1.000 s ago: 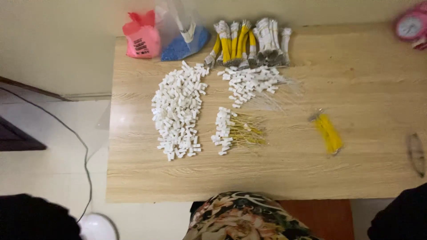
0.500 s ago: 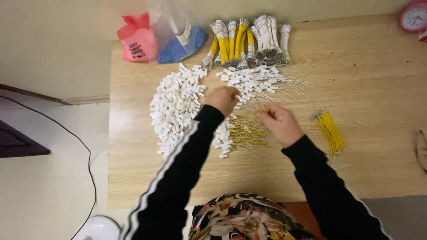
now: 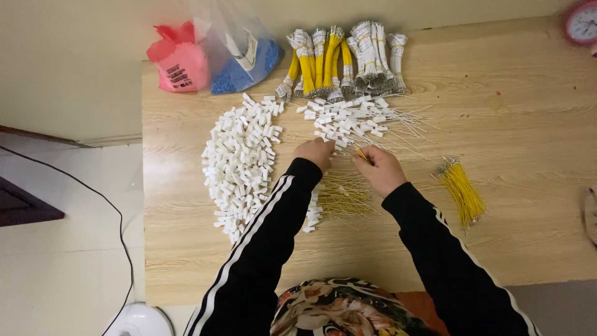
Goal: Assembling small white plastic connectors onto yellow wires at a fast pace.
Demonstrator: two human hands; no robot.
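Note:
My left hand (image 3: pixel 315 152) rests with curled fingers at the lower edge of a pile of white-wired connectors (image 3: pixel 357 119); whether it grips one I cannot tell. My right hand (image 3: pixel 380 169) pinches a thin yellow wire (image 3: pixel 362 155) between thumb and finger, just beside the left hand. Below both hands lies a spread of yellow wires with white connectors (image 3: pixel 339 198). A large heap of small white plastic connectors (image 3: pixel 239 165) sits left of my left arm. Both sleeves are black with white stripes.
Bundles of yellow and white wires (image 3: pixel 342 62) lie at the wooden table's (image 3: pixel 528 124) far edge. A pink bag (image 3: pixel 179 62) and a clear bag of blue pieces (image 3: pixel 242 59) stand far left. A loose yellow wire bundle (image 3: pixel 461 191) lies right. A red clock (image 3: pixel 583 22) is at the corner.
A second ago no hands were over the table. Both arms reached in, and since half a second ago the hands have drawn closer together at the middle piles.

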